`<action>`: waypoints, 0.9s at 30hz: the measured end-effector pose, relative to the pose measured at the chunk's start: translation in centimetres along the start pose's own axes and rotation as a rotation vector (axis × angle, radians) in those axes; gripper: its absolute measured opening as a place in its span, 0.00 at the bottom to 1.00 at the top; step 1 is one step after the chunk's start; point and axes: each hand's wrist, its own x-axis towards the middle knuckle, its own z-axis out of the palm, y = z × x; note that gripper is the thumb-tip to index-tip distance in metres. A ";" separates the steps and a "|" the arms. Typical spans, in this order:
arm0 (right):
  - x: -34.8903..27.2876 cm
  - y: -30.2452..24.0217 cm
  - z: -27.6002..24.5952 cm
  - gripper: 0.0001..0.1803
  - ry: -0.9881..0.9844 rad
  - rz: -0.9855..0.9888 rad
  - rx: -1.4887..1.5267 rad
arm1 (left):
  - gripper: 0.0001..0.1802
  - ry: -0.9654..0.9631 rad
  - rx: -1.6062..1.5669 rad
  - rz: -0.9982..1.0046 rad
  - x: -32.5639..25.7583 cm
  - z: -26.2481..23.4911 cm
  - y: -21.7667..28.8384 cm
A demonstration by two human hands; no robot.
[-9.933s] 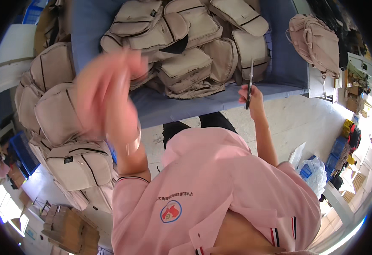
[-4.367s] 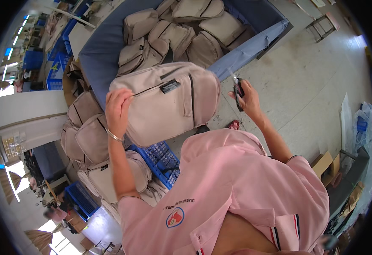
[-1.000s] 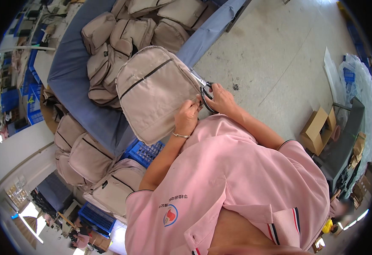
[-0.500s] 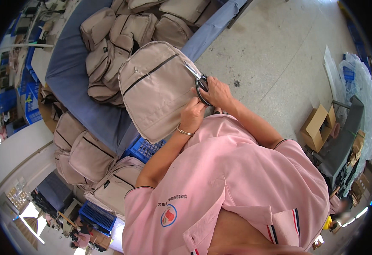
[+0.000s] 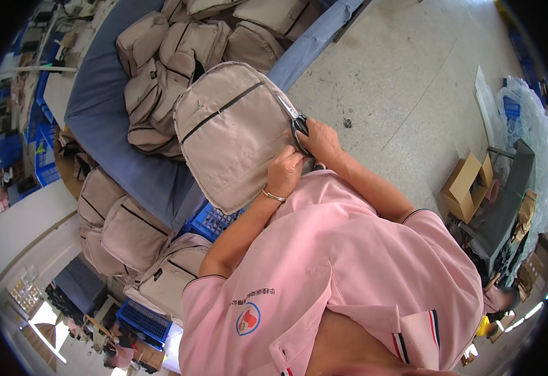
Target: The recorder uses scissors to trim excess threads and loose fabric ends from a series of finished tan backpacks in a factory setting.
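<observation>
Beige fabric backpack (image 5: 233,135) raised slightly since half a second ago, above blue-covered counter (image 5: 108,135). Left hand (image 5: 284,173) fingers clenched on its edge; right hand (image 5: 321,139) grasping black-handled scissors (image 5: 294,122), blades now at seam just beyond fingers. Trimming looks underway.

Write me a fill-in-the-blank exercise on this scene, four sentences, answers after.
1. The right hand holds a pair of ____ at the edge of the beige backpack.
2. The left hand grips the backpack and wears a thin ____ on its wrist.
3. More beige backpacks lie piled on a ____ cloth.
4. The person's shirt is ____.

Answers: scissors; bracelet; blue; pink
</observation>
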 end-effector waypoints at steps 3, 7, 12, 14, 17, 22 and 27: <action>0.3 0.3 0.3 0.30 0.099 -0.082 -0.024 | 0.04 0.012 -0.031 0.004 -0.1 0.0 0.2; 1.2 -0.8 -0.2 0.33 0.131 -0.121 -0.055 | 0.04 0.038 -0.077 0.022 -0.2 0.2 0.1; 2.0 -1.2 -0.6 0.36 0.082 -0.088 -0.127 | 0.05 0.020 -0.086 0.017 0.0 0.0 0.4; 2.0 -1.3 -0.6 0.35 0.066 -0.069 -0.122 | 0.05 0.019 -0.092 0.022 0.0 0.0 0.3; 2.3 -0.7 -0.4 0.34 0.049 -0.038 -0.115 | 0.05 0.012 -0.100 0.002 0.0 0.0 0.2; 1.7 -0.7 -0.4 0.30 0.171 -0.119 -0.113 | 0.05 0.025 -0.103 -0.006 -0.2 0.1 0.0; 2.6 -2.4 -1.0 0.29 -0.045 0.058 -0.122 | 0.05 0.037 -0.073 -0.012 -0.4 0.0 0.3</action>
